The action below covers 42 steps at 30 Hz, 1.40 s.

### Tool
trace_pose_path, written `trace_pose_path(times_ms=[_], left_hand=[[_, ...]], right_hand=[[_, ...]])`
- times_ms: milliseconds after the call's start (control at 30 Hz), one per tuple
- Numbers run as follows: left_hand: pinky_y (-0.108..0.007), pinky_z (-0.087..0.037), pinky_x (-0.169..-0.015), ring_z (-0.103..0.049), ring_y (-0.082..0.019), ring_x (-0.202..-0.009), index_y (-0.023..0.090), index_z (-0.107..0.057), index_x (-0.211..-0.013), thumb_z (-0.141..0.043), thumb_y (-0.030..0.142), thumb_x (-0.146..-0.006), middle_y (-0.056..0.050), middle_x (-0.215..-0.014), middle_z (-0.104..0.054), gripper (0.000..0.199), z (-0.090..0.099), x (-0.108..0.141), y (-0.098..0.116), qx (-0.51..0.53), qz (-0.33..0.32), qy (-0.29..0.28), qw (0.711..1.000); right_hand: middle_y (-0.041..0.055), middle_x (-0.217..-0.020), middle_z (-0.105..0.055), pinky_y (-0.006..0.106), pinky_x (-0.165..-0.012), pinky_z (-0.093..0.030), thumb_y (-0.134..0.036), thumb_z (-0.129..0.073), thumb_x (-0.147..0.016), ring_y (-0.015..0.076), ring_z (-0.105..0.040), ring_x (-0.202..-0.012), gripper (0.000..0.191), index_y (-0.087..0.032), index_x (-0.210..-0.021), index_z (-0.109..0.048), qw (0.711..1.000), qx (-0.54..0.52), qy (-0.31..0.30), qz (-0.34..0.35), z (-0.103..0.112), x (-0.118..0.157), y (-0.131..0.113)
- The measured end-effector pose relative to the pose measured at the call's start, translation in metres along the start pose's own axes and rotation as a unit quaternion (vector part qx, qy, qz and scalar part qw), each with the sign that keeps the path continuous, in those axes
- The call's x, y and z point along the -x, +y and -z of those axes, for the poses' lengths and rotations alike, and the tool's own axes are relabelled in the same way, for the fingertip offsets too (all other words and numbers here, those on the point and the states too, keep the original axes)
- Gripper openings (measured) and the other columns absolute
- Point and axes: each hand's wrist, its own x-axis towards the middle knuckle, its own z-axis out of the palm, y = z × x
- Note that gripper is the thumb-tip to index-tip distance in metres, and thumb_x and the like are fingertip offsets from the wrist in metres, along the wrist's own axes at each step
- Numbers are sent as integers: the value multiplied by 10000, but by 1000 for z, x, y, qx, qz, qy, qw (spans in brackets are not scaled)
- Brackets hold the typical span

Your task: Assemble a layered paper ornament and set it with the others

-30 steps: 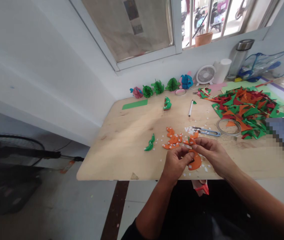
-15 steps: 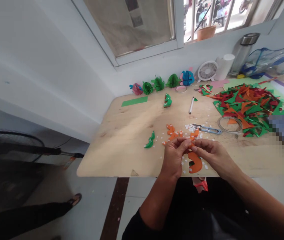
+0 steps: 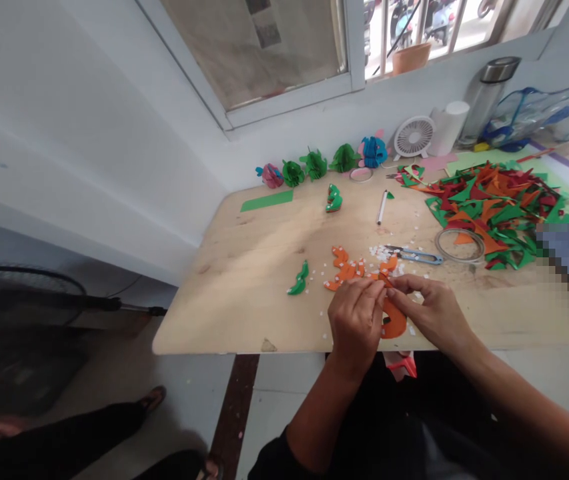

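Observation:
My left hand (image 3: 357, 317) and my right hand (image 3: 427, 307) meet near the table's front edge, fingertips pinched together on an orange paper piece, mostly hidden by the fingers. Beneath them a curved orange piece (image 3: 395, 325) lies partly covered by my left hand. More orange pieces (image 3: 345, 271) with small white squares on them rest just beyond my left hand. Green curved pieces sit farther off, one to the left (image 3: 298, 279) and one toward the back (image 3: 333, 199). Blue thread snips (image 3: 421, 256) and scattered white bits lie beyond my right hand.
On the table (image 3: 244, 280) are a large pile of paper scraps (image 3: 499, 207), a tape roll (image 3: 459, 245), a pen (image 3: 381, 208) and a green strip (image 3: 267, 201). Folded paper figures (image 3: 314, 165) and a small fan (image 3: 414, 137) line the wall. A person's foot (image 3: 154, 399) shows at lower left.
My left hand has turned over the orange paper and now covers more of the curved piece. At lower left, another person's hand and a second foot have come into view.

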Motion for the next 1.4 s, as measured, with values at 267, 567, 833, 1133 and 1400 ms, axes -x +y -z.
trace_pose_path(times_ms=[267,567,833,1133,1400], left_hand=[[-306,-546,-782,-682,-184,-797,145,-689,-870,-560,148,-879,-74,-841,-738,129,3,-7,-4,-6,-12,-44,999],[-320,-529,-739,-661,-196,-761,147,-663,-879,-514,124,-877,-80,-806,-716,151,5,-8,1,-76,-49,-58,994],[-306,-512,-698,-637,-180,-703,158,-672,-773,-532,108,-804,-68,-736,-701,152,-7,-5,2,-8,86,-43,995],[-224,-473,-558,-620,-133,-619,135,-698,-802,-622,271,-761,-43,-707,-701,161,-13,-2,-18,346,422,-67,835],[-338,-517,-791,-651,-193,-826,175,-698,-877,-558,165,-856,-72,-832,-722,141,-4,-2,-4,37,70,-26,997]], right_hand=[[11,-635,-629,297,-630,-445,-329,-587,-817,184,-590,-621,167,-213,-731,-669,995,78,20,58,3,3,-1],[34,-652,-653,324,-660,-440,-311,-569,-839,202,-612,-637,181,-223,-727,-681,988,115,33,100,2,5,-1],[37,-658,-681,325,-663,-451,-354,-567,-828,207,-623,-640,198,-235,-735,-694,990,115,35,77,0,5,3],[39,-722,-749,302,-617,-496,-411,-632,-759,222,-667,-681,235,-202,-739,-737,999,-21,1,-45,5,-3,6],[38,-715,-744,304,-618,-504,-417,-640,-766,216,-659,-681,238,-202,-728,-734,999,9,16,-30,2,-6,11]])
